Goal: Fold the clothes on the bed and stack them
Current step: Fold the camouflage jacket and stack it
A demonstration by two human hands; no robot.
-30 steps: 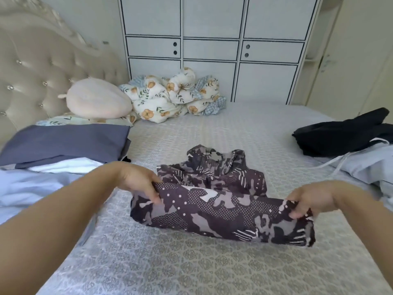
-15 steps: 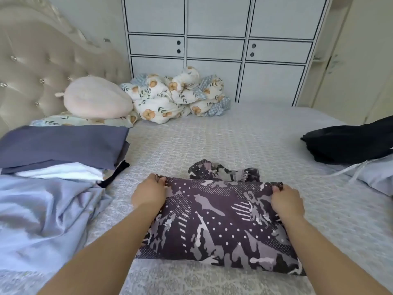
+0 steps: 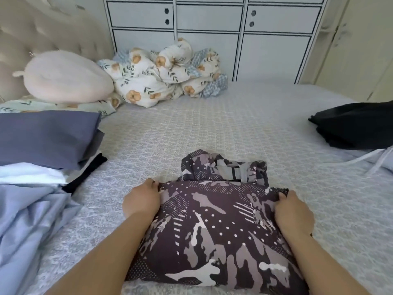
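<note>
A dark camouflage-print garment (image 3: 214,228) lies folded over on the bed (image 3: 212,128) right in front of me. My left hand (image 3: 141,201) grips its far left corner. My right hand (image 3: 292,211) grips the far right corner, fingers curled into the cloth. The garment's collar end sticks out beyond the folded edge. A stack of folded clothes (image 3: 44,139), blue-grey on top with white and black below, sits at the left. A black garment (image 3: 355,124) lies at the right edge.
A crumpled light blue cloth (image 3: 27,222) lies at the near left. A pink pillow (image 3: 66,76) and a floral quilt bundle (image 3: 165,75) sit at the bed's far side, before a white wardrobe (image 3: 212,28). A pale garment with white cords (image 3: 380,158) lies at the right.
Both hands carried the garment's near edge away from me and laid it down over the far part, folding it. The view has moved closer and lower.
</note>
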